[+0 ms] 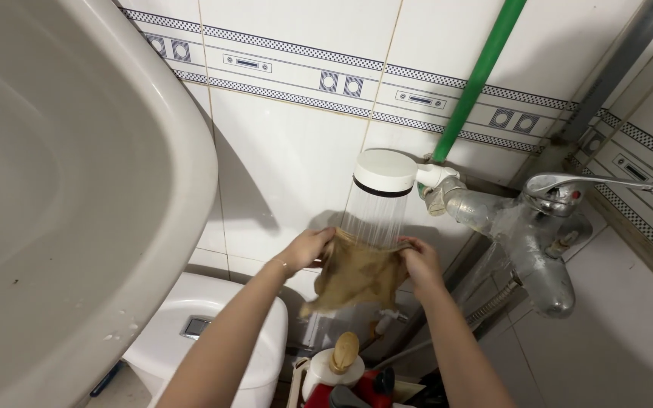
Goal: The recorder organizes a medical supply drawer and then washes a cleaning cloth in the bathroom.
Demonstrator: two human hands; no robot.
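your hands: left hand [305, 249] and right hand [420, 262] pinch the brown cloth [357, 276] taut.
spray: shower head [384, 172] at 12 o'clock wets it.
hidden: your fingertips, behind cloth.

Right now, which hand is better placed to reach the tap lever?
Right hand, probably: it grips the cloth on the side nearer the lever; the left hand is farther away.

Cloth [358, 273] sits under the showerhead [384, 173], tap [549, 227] to the right, sink [77, 189] left, toilet [213, 332] below.
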